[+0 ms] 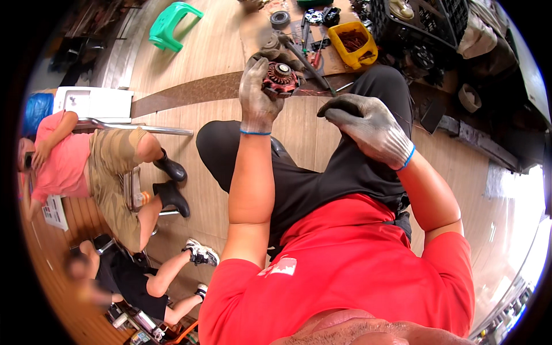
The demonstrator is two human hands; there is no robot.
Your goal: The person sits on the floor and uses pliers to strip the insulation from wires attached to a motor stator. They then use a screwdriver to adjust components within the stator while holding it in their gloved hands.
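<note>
Copper-wound motor core sits clasped in the left grip; the right grip curls rightward of it, contents unclear.

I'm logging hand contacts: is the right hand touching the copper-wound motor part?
Apart. The head view shows floor between the right hand and the motor part, which the left hand holds.

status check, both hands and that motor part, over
Left hand gripping copper-wound motor part. Right hand curled, apart from it, contents unclear. Dark bar just beyond the part.
</note>
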